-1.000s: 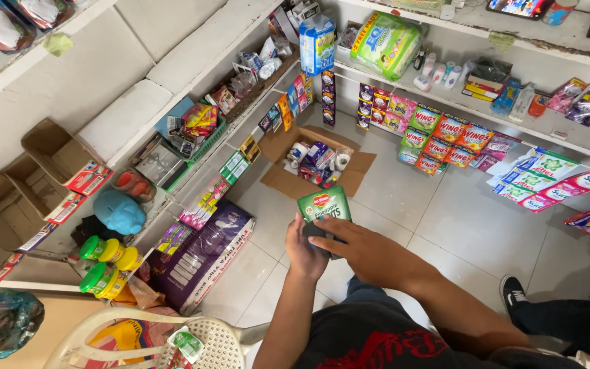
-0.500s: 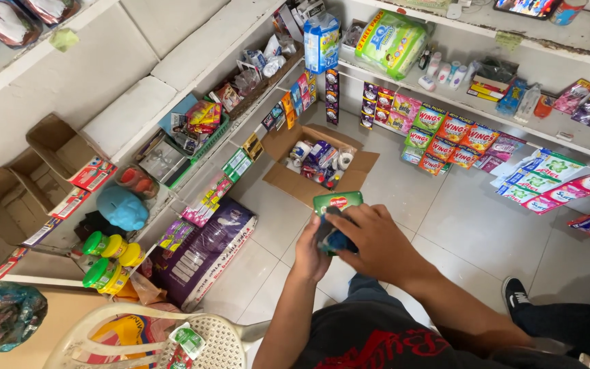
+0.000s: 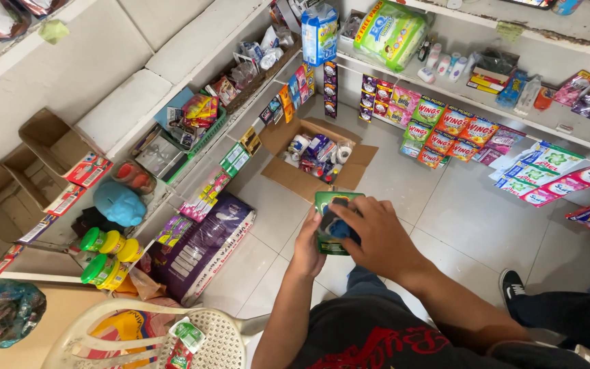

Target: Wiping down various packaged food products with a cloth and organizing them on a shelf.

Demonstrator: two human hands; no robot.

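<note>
A small green box (image 3: 330, 205) is held in front of me over the tiled floor. My left hand (image 3: 308, 239) grips it from the left side and below. My right hand (image 3: 375, 232) lies over its front, with the fingers pressing a small blue and black item (image 3: 336, 226) against the box. Below and beyond the hands, an open cardboard box (image 3: 315, 157) with several small packets stands on the floor.
Shelves with sachets and packets run along the left (image 3: 227, 102) and right (image 3: 486, 102) walls. A purple sack (image 3: 203, 246) lies on the floor at left, next to green-lidded yellow jars (image 3: 107, 253). A white plastic chair (image 3: 145, 338) stands bottom left. My shoe (image 3: 513, 287) is at right.
The green box has dropped lower and closer to me. My right hand has moved over its front and now holds a blue and black item on it.
</note>
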